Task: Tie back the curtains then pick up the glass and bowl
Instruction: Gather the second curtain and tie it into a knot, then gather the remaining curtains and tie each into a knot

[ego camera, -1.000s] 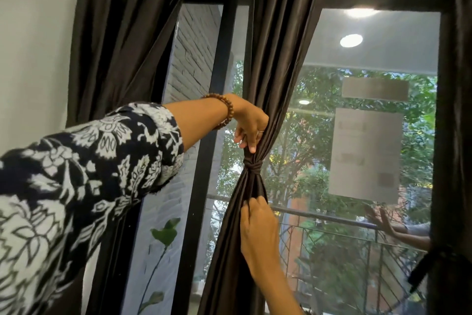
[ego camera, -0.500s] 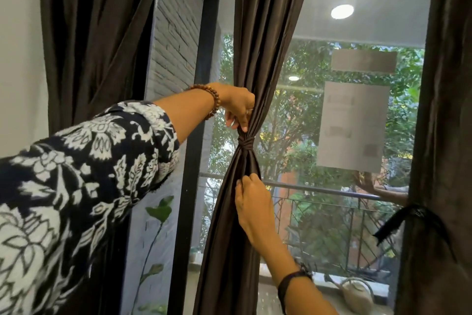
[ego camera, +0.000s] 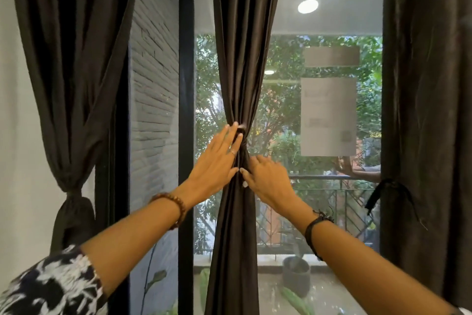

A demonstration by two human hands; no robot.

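The dark brown satin-like middle curtain [ego camera: 240, 84] hangs before the black-framed window [ego camera: 186, 110], gathered at a tied waist [ego camera: 241, 142]; it looks soft, light and slippery, so I judge the bunched waist the best hold. The left hand [ego camera: 217, 161] lies flat-fingered against the knot, and the right hand [ego camera: 265, 176], fingers loosely bent, touches the folds just below, neither gripping.

Open glass shows on both sides of the middle curtain [ego camera: 240, 59], where it is cinched at the knot [ego camera: 241, 139]; the hands have free air there. The black window post [ego camera: 186, 110] stands close on its left. The left curtain [ego camera: 71, 72] and right curtain [ego camera: 431, 84] hang at the window's outer edges.
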